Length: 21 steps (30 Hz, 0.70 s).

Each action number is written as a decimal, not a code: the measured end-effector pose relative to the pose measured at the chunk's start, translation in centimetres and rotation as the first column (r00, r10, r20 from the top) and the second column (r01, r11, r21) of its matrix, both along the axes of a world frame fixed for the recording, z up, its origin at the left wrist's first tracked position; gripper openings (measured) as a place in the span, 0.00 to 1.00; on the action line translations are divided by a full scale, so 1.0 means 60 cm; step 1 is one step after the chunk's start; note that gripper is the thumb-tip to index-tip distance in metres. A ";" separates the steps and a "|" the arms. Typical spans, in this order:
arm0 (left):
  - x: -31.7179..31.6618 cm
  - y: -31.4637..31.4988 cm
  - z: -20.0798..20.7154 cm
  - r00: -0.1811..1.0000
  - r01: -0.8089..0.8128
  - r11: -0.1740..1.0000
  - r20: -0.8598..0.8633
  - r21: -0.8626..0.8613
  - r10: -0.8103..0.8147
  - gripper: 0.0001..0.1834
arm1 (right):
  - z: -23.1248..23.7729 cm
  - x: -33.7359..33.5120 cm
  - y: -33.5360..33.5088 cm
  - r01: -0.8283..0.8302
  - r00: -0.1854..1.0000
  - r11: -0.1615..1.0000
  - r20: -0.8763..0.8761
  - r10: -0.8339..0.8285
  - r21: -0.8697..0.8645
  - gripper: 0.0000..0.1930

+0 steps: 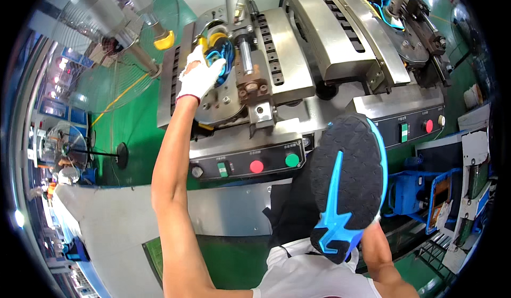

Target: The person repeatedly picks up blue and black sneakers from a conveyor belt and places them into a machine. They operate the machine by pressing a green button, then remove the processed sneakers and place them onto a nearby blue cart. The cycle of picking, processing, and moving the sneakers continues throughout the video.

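My left hand (199,77), in a white glove with a dark red cuff, reaches to the machine at the upper left. Its thumb and fingers are spread at the near end of a dark shoe with bright blue parts (225,58), which lies by a yellow block on the machine's metal plate. Whether the fingertips press on it cannot be made out. On the right, a shoe with a black sole and bright blue inlay (348,167) is held up, sole toward me. My right hand is almost wholly hidden behind it; a bit of white glove (377,216) shows at its edge.
A metal cylinder (245,55) stands beside the plate. The front panel (242,162) carries red and green buttons. A second machine (332,37) stands to the right, with another blue-edged piece (384,11) in it. Blue crates (412,191) and a fan (65,146) stand around.
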<state>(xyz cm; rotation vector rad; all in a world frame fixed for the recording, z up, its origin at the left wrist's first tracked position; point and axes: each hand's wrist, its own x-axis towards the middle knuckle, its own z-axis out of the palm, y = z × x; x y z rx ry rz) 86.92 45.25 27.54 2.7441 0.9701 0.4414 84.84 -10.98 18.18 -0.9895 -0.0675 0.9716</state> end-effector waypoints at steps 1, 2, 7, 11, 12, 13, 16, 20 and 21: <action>0.033 0.013 -0.025 0.999 -0.040 0.999 -0.013 0.011 0.041 0.50 | -0.013 -0.002 -0.029 0.065 0.997 0.997 -0.030 -0.066 -0.039 0.35; 0.056 0.025 -0.048 0.996 -0.067 0.997 -0.051 0.043 0.069 0.51 | -0.028 -0.002 -0.052 0.115 0.991 0.991 -0.058 -0.120 -0.074 0.34; 0.124 0.081 -0.088 0.952 -0.190 0.974 -0.220 0.127 0.214 0.46 | -0.060 -0.018 -0.114 0.221 0.953 0.957 -0.165 -0.253 -0.187 0.32; 0.116 0.106 0.017 0.979 -0.078 0.997 -0.187 -0.006 0.076 0.43 | -0.068 -0.042 -0.118 0.240 0.943 0.952 -0.189 -0.275 -0.189 0.30; 0.087 0.106 0.038 0.992 -0.077 0.997 -0.100 -0.007 0.076 0.43 | -0.067 -0.049 -0.118 0.233 0.945 0.955 -0.192 -0.267 -0.181 0.30; 0.049 0.110 0.062 0.996 -0.087 0.996 -0.011 -0.003 0.087 0.42 | -0.066 -0.050 -0.112 0.218 0.950 0.961 -0.191 -0.249 -0.171 0.29; -0.069 0.028 0.126 0.977 -0.055 0.995 0.211 0.081 0.036 0.37 | -0.064 -0.050 -0.093 0.195 0.960 0.971 -0.176 -0.217 -0.134 0.28; -0.333 -0.139 0.108 0.883 -0.094 0.990 0.451 -0.108 0.133 0.30 | -0.038 -0.019 -0.026 0.155 0.979 0.988 -0.130 -0.156 -0.019 0.27; -0.398 -0.164 0.090 0.900 -0.139 0.988 0.425 0.066 0.098 0.30 | -0.027 -0.012 0.001 0.123 0.981 0.992 -0.155 -0.118 0.023 0.27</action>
